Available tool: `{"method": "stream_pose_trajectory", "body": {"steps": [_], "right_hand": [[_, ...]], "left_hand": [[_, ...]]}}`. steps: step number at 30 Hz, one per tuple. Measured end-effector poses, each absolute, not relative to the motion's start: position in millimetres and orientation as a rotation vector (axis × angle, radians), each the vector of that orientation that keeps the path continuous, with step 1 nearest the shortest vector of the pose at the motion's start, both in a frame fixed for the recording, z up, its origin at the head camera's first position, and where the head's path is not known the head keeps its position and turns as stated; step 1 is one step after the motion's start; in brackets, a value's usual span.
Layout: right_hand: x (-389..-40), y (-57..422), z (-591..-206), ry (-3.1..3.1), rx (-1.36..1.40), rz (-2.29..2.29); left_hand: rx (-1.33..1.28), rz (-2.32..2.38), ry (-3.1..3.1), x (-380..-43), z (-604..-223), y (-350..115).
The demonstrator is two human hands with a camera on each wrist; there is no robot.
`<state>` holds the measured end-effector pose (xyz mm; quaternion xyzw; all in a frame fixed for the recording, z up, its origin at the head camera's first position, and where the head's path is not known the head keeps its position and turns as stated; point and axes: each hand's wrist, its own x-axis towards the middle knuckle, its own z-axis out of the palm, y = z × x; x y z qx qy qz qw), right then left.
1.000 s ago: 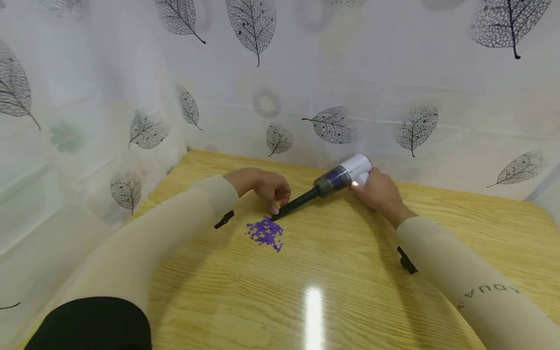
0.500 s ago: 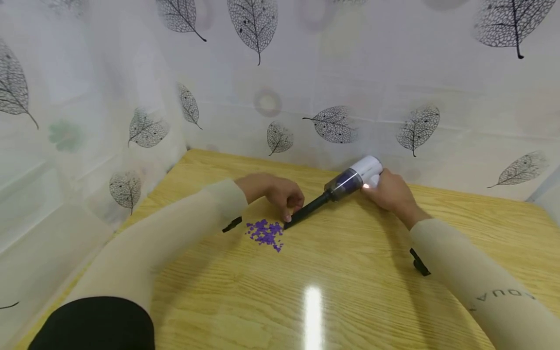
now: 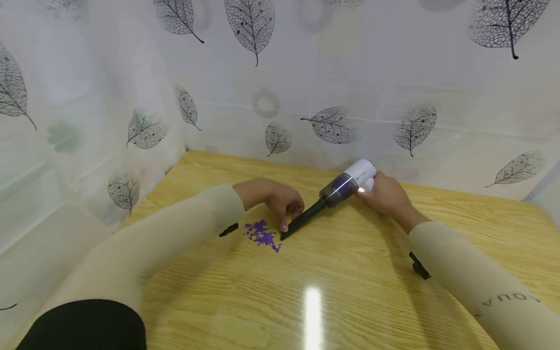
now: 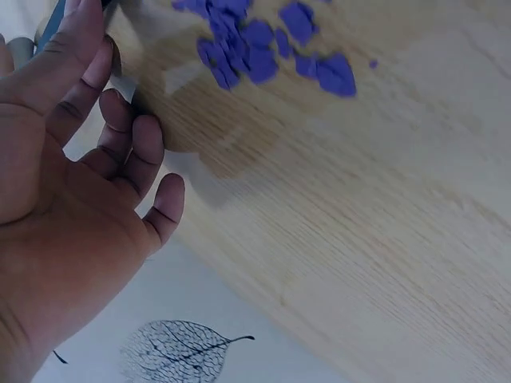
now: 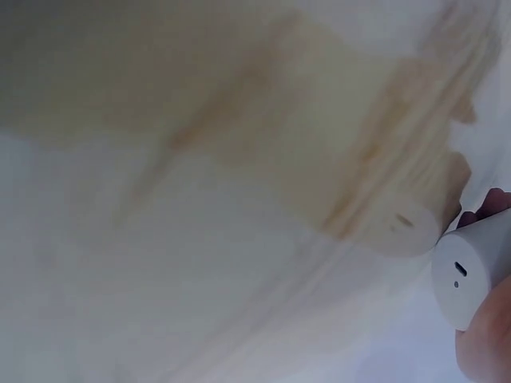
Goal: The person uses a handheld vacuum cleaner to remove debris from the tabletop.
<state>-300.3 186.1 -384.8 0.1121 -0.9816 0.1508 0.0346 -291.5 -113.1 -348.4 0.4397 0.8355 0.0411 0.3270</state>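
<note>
A white handheld vacuum cleaner [image 3: 359, 172] with a dark see-through dust cup lies slanted over the table, its black nozzle [image 3: 306, 217] pointing down to the left. My right hand [image 3: 385, 194] grips its handle; in the right wrist view, the white handle end [image 5: 463, 279] shows beside part of that hand [image 5: 487, 343]. My left hand [image 3: 283, 200] pinches the nozzle near its tip between thumb and finger, the other fingers loosely bent, as the left wrist view shows [image 4: 72, 191]. Just left of the tip lie small purple scraps [image 3: 261, 233], flat and irregular [image 4: 259, 60].
The wood-grain table [image 3: 245, 301] reaches back to a pale leaf-printed sheet [image 3: 372, 73] hanging behind and along the left side. The vacuum's rear end is close to that sheet. A bright light reflection [image 3: 313, 316] lies on the front of the table.
Both hands and the vacuum have shifted right, then slightly toward me. The nozzle tip has moved from the pile's top edge to its right side, where fewer scraps lie now.
</note>
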Motion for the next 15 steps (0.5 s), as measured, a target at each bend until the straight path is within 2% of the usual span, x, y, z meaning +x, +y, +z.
{"method": "stream_pose_trajectory", "body": {"steps": [15], "right_hand": [[-290.0,175.8,-387.3,-2.991,0.367,0.471]], "left_hand": [[1.166,-0.082,2.258,-278.9,-345.8,-111.9]]}}
